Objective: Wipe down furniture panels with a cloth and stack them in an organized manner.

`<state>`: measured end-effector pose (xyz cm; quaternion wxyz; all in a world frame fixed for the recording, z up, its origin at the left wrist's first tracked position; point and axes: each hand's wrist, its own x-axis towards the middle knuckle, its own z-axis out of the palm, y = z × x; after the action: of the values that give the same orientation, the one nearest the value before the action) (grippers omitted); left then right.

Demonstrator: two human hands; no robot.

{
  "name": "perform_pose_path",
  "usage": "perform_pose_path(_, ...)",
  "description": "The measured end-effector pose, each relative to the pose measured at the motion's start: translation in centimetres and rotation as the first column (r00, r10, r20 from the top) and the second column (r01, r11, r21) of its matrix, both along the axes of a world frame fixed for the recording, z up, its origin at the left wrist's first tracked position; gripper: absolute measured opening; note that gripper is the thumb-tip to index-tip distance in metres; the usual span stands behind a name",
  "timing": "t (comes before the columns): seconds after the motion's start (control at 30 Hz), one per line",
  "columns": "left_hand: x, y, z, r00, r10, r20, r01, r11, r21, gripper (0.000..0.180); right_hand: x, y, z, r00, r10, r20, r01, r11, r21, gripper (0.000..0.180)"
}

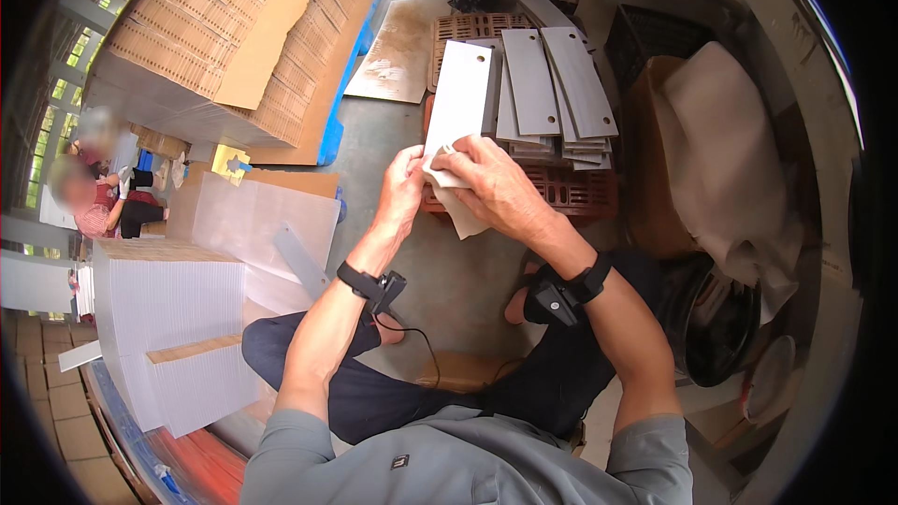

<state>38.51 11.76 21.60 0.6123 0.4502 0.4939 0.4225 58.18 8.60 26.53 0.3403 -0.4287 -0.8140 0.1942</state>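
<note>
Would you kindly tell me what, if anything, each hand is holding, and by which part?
The left hand holds the white rectangular panel by its near end; the right hand holds the cream cloth by its bunched upper part, at that end.

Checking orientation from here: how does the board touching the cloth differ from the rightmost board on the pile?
The cloth-side board shows its hole at the far end; the rightmost board shows one at the near end. The cloth overlaps the cloth-side board; the rightmost board is uncovered. Both are long, flat and pale.
</note>
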Motion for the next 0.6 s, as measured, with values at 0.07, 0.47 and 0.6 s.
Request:
perform_pose_path(0.07,-1.3,-3.8,1.3,0.999,-0.002,0.052,0.000,0.999,0.042,0.038,-2.3,0.2,-1.0,0.996,0.027,0.091,-0.044,0.979,0.200,0.034)
perform_pose_path(0.47,-10.5,-16.6,2.5,0.987,0.026,-0.156,-0.007,0.992,0.122,0.041,0.7,7.3,-3.2,0.840,-0.541,-0.028,0.535,0.836,-0.121,0.020)
perform_pose_path(0.6,-12.3,-17.5,2.0,0.977,0.121,-0.173,-0.086,0.977,0.194,0.040,1.0,6.0,-4.7,0.882,-0.471,-0.026,0.461,0.873,-0.163,0.024)
